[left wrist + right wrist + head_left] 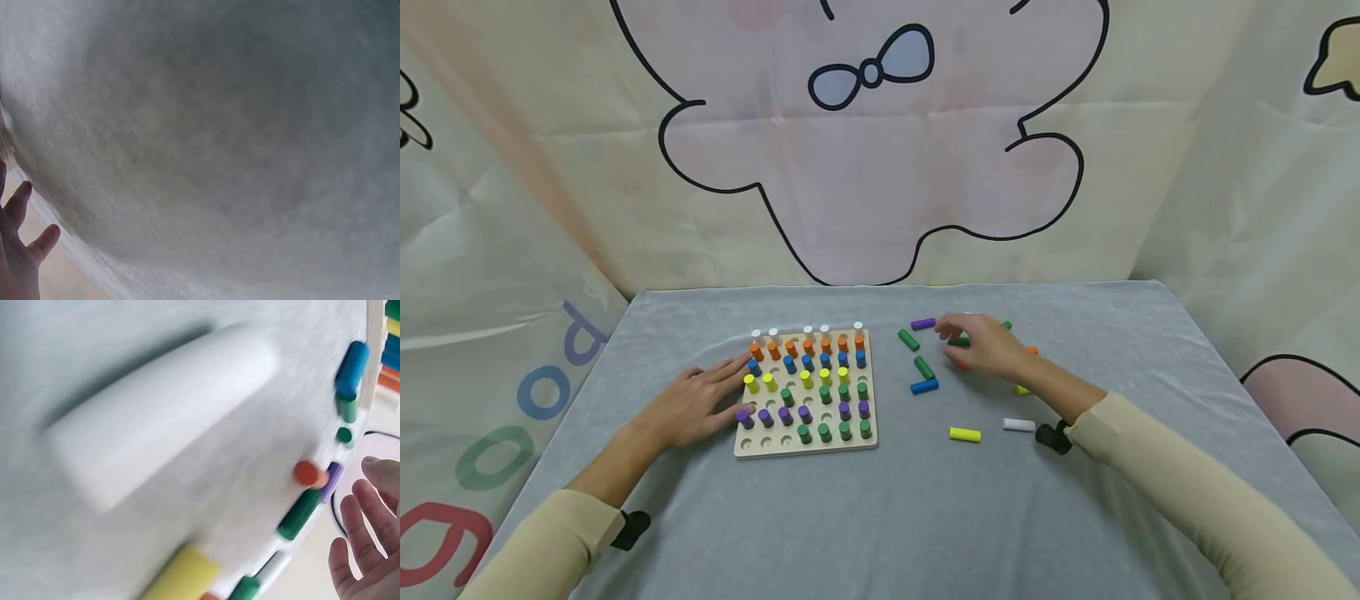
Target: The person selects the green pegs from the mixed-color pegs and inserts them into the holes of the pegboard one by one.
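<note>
Our hands at the pegboard

Our left hand (696, 406) rests flat, fingers straight, against the pegboard's (808, 446) left edge. Our right hand (981, 346), fingers loosely spread and holding nothing, hovers over a green peg (958, 342) among loose pegs toward the table's (880, 517) far edge.

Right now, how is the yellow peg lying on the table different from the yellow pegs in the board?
The loose yellow peg lies flat on its side on the grey cloth; the yellow pegs in the board stand upright in holes. The loose one sits alone to the right of the wooden board; the standing ones line up in a row among other colours. They share the same yellow colour and round stick shape.
</note>
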The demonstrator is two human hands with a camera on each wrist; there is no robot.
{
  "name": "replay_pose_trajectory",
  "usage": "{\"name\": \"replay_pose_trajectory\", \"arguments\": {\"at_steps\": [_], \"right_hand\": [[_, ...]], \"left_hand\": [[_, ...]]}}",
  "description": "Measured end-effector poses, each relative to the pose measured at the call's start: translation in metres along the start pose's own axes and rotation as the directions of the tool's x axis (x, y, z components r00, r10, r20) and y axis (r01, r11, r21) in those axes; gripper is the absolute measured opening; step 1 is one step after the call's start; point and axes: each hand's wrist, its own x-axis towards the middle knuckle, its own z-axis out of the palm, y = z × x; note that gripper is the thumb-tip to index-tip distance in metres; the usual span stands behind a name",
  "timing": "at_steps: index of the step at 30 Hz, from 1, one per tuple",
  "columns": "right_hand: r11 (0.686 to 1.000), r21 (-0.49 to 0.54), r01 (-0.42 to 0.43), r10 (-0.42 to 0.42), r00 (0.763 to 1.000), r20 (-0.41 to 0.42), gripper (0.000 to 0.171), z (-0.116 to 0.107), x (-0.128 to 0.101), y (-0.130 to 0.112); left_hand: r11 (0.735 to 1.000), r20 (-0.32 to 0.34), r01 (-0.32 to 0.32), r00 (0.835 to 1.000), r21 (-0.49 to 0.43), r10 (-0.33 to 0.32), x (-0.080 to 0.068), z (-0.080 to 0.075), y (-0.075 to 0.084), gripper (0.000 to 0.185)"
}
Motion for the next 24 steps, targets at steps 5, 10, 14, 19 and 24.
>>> {"name": "replay_pose_trajectory", "arguments": {"at_steps": [5, 10, 14, 19, 24], "right_hand": [[0.998, -0.042, -0.041, 0.040, 0.999, -0.012, 0.034, -0.004, -0.007, 0.014], [0.996, -0.074, -0.057, 0.055, 0.998, -0.024, 0.035, -0.006, -0.010, 0.021], [0.992, -0.090, -0.090, 0.088, 0.996, -0.027, 0.034, -0.006, -0.011, 0.024], [0.987, -0.112, -0.117, 0.114, 0.993, -0.032, 0.032, -0.005, -0.010, 0.027], [0.980, -0.137, -0.142, 0.139, 0.990, -0.027, 0.032, -0.003, -0.009, 0.032]], "left_hand": [[1.000, 0.003, 0.001, 1.000, 0.003, -0.001, 0.000, -0.001, 0.000, 0.075], [1.000, 0.003, 0.001, 1.000, -0.001, -0.001, 0.000, -0.001, 0.000, 0.075], [1.000, 0.007, 0.011, 1.000, -0.005, -0.011, 0.000, -0.001, 0.000, 0.076], [1.000, 0.004, 0.010, 1.000, -0.005, -0.010, 0.000, -0.001, 0.000, 0.076], [1.000, 0.004, 0.006, 1.000, -0.004, -0.006, 0.000, -0.001, 0.000, 0.076]]}}
